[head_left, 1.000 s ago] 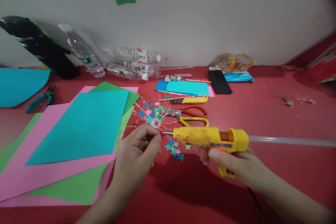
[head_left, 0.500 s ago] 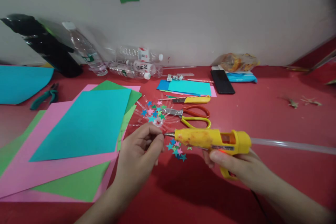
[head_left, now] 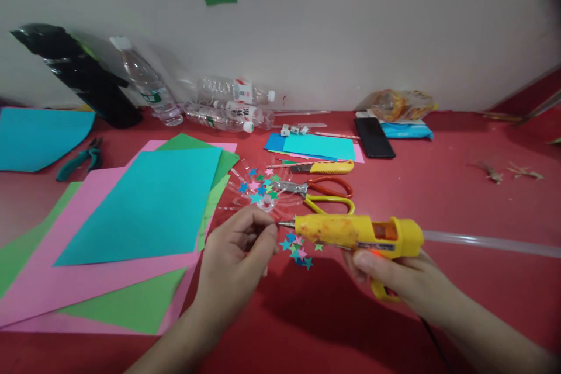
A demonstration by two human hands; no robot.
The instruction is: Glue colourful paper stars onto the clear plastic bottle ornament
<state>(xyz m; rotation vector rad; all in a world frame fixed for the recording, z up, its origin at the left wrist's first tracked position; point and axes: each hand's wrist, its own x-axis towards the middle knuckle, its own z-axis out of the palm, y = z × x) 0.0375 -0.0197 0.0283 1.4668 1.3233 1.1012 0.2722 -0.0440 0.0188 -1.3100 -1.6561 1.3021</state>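
Observation:
My right hand (head_left: 390, 274) grips a yellow hot glue gun (head_left: 337, 231) held level, its metal nozzle pointing left. A long clear glue stick (head_left: 491, 242) juts from its back end. Thumb and forefinger of my left hand (head_left: 241, 245) are pinched together right at the nozzle tip; whatever they hold is hidden or too small to make out. Beneath the nozzle lies a small pile of coloured paper stars (head_left: 299, 251). Just beyond my left hand, more stars (head_left: 262, 187) sit on a spread of clear plastic strips (head_left: 236, 172).
Scissors (head_left: 328, 205) and a yellow utility knife (head_left: 332, 168) lie beyond the glue gun. Coloured paper sheets (head_left: 144, 210) and pliers (head_left: 81, 160) are at left. Plastic bottles (head_left: 223, 117), a black flask (head_left: 87, 82) and a phone (head_left: 374, 137) line the wall side.
The whole view has shifted slightly, so everything appears a little further right. My hands and the glue gun keep almost the same pose, nozzle still at the left fingertips.

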